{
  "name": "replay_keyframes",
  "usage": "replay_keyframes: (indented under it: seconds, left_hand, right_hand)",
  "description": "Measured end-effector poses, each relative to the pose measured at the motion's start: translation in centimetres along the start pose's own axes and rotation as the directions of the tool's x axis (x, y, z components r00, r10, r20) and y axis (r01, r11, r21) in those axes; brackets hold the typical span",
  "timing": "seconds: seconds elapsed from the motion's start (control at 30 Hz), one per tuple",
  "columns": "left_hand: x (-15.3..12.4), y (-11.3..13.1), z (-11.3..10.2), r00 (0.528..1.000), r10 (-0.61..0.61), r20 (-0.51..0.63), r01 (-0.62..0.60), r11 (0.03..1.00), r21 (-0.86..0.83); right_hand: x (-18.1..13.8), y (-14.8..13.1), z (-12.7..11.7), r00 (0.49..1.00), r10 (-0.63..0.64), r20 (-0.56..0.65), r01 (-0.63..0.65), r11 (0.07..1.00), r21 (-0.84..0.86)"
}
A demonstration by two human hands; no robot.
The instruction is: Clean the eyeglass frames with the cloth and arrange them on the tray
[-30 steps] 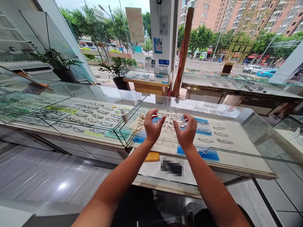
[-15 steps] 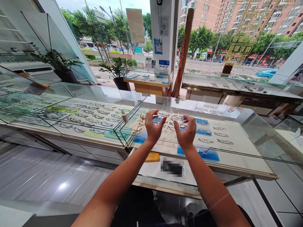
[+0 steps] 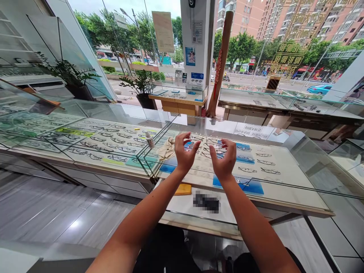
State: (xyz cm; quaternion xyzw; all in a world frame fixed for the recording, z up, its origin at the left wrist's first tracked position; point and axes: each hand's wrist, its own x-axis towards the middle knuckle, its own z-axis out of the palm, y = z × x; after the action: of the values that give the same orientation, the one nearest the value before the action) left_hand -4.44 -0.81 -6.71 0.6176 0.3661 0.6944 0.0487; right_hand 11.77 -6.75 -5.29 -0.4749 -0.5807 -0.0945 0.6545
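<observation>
My left hand is raised over the glass display case, fingers curved and thumb apart, holding nothing. Facing it, my right hand has the same curved, open shape, with a gap between the two. Several eyeglass frames show in the case behind and between my hands, and to the right lie more eyeglasses. A crumpled beige cloth is left of my left hand, with a small spray bottle beside it. Below my wrists are a yellow-orange flat item and a dark, pixelated object.
Another glass case with rows of eyeglasses stretches away left. Glass edges run just in front of my forearms. Farther back stand a potted plant, a low wooden display table and a leaning wooden post near the windows.
Both hands hold nearly the same pose and place. Only a very slight shift of the view shows.
</observation>
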Motion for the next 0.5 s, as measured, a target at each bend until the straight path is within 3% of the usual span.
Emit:
replay_keyframes:
  seconds: [0.3,0.5]
  left_hand:
    - [0.6,2.5,0.2,0.994,0.064,-0.085,-0.060,0.997,0.045]
    - [5.0,7.0,1.2,0.973,0.202,-0.114,-0.200,0.979,0.035]
  right_hand:
    - [0.5,-0.3,-0.3,0.995,0.085,-0.051,-0.080,0.992,0.097]
    - [5.0,-2.4,-2.0,0.978,0.006,-0.209,0.018,0.993,0.113]
